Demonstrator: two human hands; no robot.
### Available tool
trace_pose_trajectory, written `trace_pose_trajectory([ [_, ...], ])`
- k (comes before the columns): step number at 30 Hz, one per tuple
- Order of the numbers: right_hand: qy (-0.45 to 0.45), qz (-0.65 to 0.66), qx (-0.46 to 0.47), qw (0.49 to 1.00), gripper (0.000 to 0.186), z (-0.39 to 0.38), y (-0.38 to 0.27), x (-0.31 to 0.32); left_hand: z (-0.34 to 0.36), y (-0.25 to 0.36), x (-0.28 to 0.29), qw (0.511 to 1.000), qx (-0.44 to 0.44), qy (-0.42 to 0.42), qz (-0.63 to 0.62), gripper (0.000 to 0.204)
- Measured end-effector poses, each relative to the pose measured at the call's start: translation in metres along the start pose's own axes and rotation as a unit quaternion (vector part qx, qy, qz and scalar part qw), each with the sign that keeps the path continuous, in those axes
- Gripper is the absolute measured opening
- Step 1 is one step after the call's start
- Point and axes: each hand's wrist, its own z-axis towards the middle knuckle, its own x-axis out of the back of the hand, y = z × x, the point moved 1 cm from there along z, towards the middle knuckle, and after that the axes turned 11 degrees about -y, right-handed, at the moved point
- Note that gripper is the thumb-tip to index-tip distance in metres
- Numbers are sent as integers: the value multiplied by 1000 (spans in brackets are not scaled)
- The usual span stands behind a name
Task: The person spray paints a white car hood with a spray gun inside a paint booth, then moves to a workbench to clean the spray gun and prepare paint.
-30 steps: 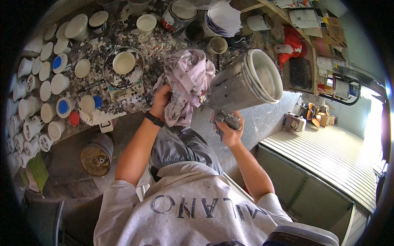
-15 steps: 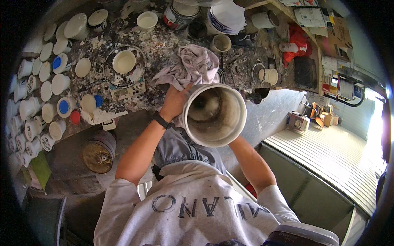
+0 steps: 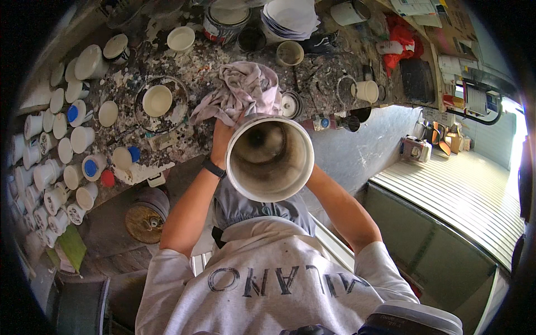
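Observation:
A white plastic bucket [image 3: 301,167], stained dark inside, is tipped with its open mouth facing me, in front of the bench edge. At its left side is my left hand [image 3: 222,139], closed, its fingers mostly hidden by the bucket and a crumpled pale pink rag [image 3: 245,89]. The rag bunches up from that hand over the bench side of the bucket. My right forearm reaches behind the bucket's right side, and that hand is completely hidden.
The paint-spattered bench [image 3: 195,67] holds a round white tub [image 3: 157,100], a paint can [image 3: 226,22], a stack of white paper [image 3: 290,19] and many tubs on the left. A rusty drum [image 3: 146,220] stands below. A metal lid [image 3: 290,105] lies by the rag.
The bucket and rag have shifted left together with my hands. The round metal lid beside the rag now shows more fully. The whole view has turned slightly.

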Motion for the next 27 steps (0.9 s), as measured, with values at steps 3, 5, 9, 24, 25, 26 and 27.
trace_pose_trajectory([
  [3, 14, 51, -48, 997, 53, 1, 2, 1, -1, -4, 3, 1000, -5, -15, -23, 35],
  [5, 4, 12, -59, 998, 62, 1, 1, 0, -2, -7, 4, 1000, -7, -16, -22, 36],
  [9, 5, -6, -120, 993, 69, 0, 2, -3, 6, -15, 4, 999, -32, 7, 34, 37],
  [24, 447, 46, -213, 867, 26, -93, -29, 77, 128, -30, -6, 868, -33, 62, 491, 39],
  [25, 453, 53, -197, 868, 25, -92, -19, 91, 135, -31, -4, 823, 86, 6, 561, 42],
  [26, 458, 56, -184, 868, 24, -91, -7, 104, 141, -30, -6, 831, 122, -3, 543, 44],
  [27, 440, 21, -198, 876, 21, -92, 3, 112, 144, -26, -10, 854, 120, -6, 507, 49],
])
